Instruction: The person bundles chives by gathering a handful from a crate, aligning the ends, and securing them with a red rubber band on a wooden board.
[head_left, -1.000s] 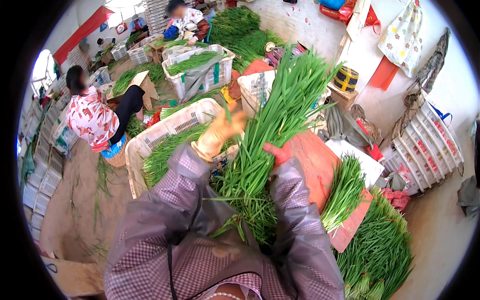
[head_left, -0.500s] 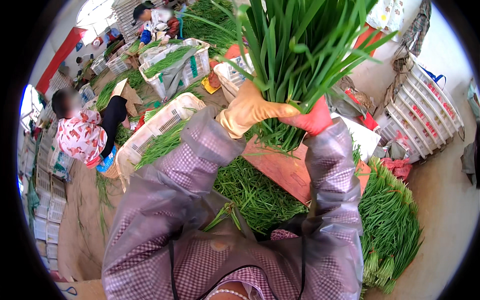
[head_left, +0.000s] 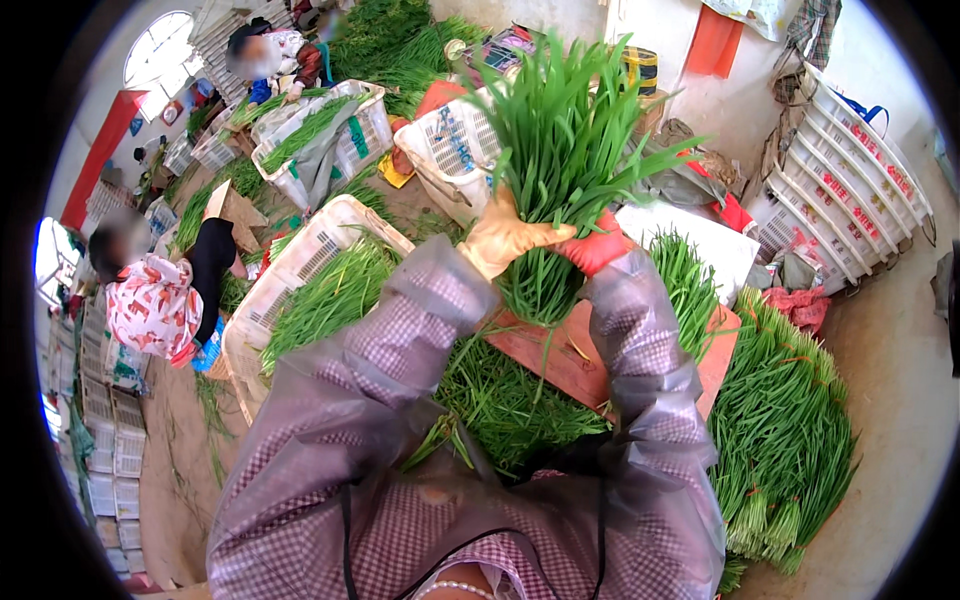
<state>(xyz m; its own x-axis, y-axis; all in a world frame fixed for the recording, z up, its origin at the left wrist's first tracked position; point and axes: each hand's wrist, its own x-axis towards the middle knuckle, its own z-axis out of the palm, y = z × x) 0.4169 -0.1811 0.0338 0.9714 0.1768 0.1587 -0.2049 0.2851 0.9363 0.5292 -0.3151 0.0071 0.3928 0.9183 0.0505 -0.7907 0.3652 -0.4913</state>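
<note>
A thick bunch of long green chives (head_left: 566, 165) stands upright between my hands, its leaf tips fanned out at the top. My left hand (head_left: 508, 240), in a tan glove, wraps round it from the left with the thumb laid across the front. From the right my right hand (head_left: 597, 247), in a red glove, closes on the same bunch. Its lower end hangs over a reddish board (head_left: 535, 352). Loose chives (head_left: 678, 275) lie on the board beyond my right forearm, and more loose chives (head_left: 520, 410) are heaped below it, in front of me.
At right, bundled chives (head_left: 780, 440) are piled beside stacked white baskets (head_left: 835, 200). A white crate (head_left: 235, 345) of chives stands to my left, another white basket (head_left: 450, 145) ahead. One person (head_left: 155, 300) sits at far left; another (head_left: 280, 60) works behind crates.
The bunch has come down and looks smaller, with both hands still round it. My view has shifted, and the loose chives on the board beside my right forearm now show.
</note>
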